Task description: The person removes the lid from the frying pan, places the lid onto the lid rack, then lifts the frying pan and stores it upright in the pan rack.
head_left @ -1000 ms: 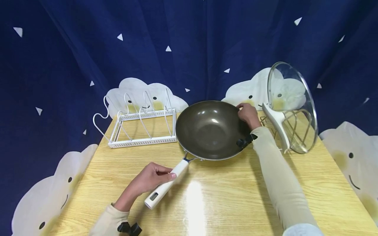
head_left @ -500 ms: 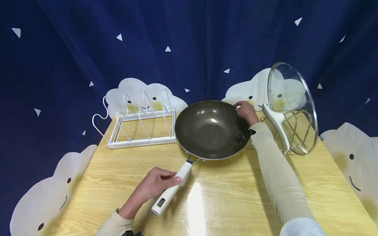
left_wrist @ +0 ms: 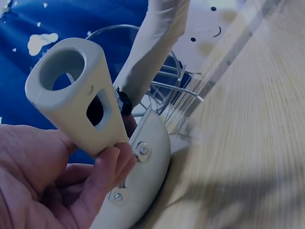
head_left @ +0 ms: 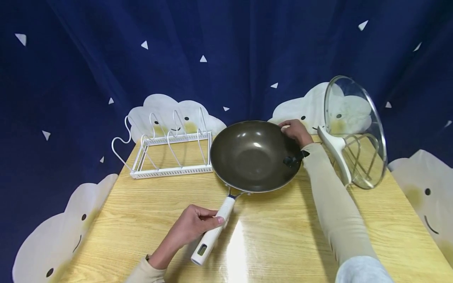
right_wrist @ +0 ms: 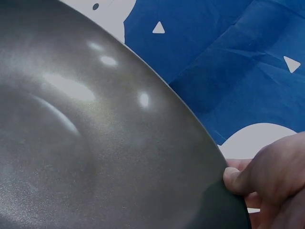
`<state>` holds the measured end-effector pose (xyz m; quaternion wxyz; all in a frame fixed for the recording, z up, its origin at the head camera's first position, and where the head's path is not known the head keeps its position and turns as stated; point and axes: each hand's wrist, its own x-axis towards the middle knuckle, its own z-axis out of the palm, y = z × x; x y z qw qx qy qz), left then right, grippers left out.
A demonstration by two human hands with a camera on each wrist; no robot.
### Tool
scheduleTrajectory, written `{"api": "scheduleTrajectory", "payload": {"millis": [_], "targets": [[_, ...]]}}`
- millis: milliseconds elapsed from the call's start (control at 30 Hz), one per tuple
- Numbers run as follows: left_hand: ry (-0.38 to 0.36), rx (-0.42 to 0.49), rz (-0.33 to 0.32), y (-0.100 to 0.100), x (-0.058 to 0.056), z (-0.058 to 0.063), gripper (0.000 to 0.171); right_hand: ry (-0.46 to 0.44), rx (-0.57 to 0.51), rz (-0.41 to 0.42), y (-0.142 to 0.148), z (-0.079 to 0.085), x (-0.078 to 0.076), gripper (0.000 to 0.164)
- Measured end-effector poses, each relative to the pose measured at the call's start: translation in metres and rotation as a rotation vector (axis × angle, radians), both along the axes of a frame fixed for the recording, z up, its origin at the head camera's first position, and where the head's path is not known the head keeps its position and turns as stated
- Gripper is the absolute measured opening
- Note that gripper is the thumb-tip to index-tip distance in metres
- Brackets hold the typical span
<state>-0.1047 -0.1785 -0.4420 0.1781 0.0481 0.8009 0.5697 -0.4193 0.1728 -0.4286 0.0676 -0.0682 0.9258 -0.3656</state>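
A wok [head_left: 253,157] with a dark inside and a pale outside is at the middle of the table, its white handle [head_left: 213,232] slanting toward the near left. My left hand [head_left: 198,224] pinches that handle between thumb and fingers. The left wrist view shows the handle's hollow end [left_wrist: 62,71] and the riveted bracket on the wok's wall. At the far right of the rim, my right hand [head_left: 295,131] grips the edge; in the right wrist view the thumb [right_wrist: 232,177] lies on the inner side, with fingers behind the rim.
A white wire rack [head_left: 171,171] stands at the left, close beside the wok. To the right, a glass lid [head_left: 375,118] with a white handle leans upright in a metal wire rack [head_left: 371,157]. A dark blue curtain [head_left: 226,51] hangs behind the wooden table [head_left: 141,212].
The handle has swung to the right and slightly nearer, with my left hand moving along on it. My right hand stays on the rim, and the bowl turns a little in place.
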Motion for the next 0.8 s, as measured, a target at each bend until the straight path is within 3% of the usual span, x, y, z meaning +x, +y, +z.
{"api": "scheduleTrajectory", "payload": {"millis": [233, 367, 533, 800], "targets": [[-0.036, 0.081, -0.009, 0.006, 0.002, -0.003, 0.04, -0.039, -0.036, 0.003, -0.003, -0.001, -0.008, 0.035], [-0.056, 0.131, -0.003, 0.013, 0.004, -0.006, 0.039, -0.017, -0.002, 0.023, -0.003, -0.002, -0.015, 0.035], [-0.08, 0.191, 0.002, 0.023, 0.006, -0.009, 0.04, 0.01, -0.037, 0.044, -0.003, -0.004, -0.023, 0.031], [-0.076, 0.238, 0.026, 0.038, 0.013, -0.012, 0.043, -0.058, -0.117, 0.058, -0.012, -0.006, -0.03, 0.033]]}}
